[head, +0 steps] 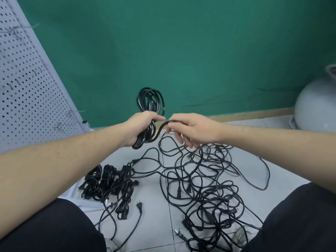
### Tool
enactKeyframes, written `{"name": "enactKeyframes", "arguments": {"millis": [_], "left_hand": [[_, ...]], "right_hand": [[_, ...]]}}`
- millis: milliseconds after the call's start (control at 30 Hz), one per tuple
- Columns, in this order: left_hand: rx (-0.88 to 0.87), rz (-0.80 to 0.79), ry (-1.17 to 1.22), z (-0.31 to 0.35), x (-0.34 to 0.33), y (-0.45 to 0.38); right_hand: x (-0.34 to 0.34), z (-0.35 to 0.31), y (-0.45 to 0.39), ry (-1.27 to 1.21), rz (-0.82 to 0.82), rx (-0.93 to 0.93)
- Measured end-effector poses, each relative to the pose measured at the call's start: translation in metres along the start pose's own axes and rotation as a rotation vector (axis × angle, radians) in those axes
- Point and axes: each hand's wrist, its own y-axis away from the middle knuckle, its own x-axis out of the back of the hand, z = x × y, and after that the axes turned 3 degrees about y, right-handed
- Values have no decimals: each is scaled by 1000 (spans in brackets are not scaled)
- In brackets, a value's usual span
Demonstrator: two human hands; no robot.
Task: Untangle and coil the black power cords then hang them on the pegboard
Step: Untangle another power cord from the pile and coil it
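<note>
My left hand grips a coil of black power cord held upright in front of the green wall, its loops sticking up above my fist. The cord's free tail arcs from the coil to my right hand, which pinches it between thumb and fingers. Below my right hand, a big tangle of black cords spreads over the tiled floor. Three coiled cords lie side by side at the lower left. The white pegboard leans at the left, with wire hooks on it.
A large pale round vase stands at the right against the green wall. My dark-trousered knees frame the floor at both lower corners. Loose plugs lie on the grey tiles between the coils and the tangle.
</note>
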Motion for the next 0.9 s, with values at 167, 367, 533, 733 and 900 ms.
{"name": "enactKeyframes", "arguments": {"millis": [167,367,533,733,900], "left_hand": [[-10,-163,-74,4,-13,15],[-144,-270,-293,7,-19,22],[-97,-176,-305,-6,-19,7],[-132,-357,-215,-8,-25,16],[-181,-465,-158,-6,-31,26]], "right_hand": [[14,10,-8,100,404,-75],[24,16,-16,-11,446,-210],[40,20,-9,-329,296,-142],[41,22,-7,-19,578,39],[38,24,-3,-21,680,-85]]}}
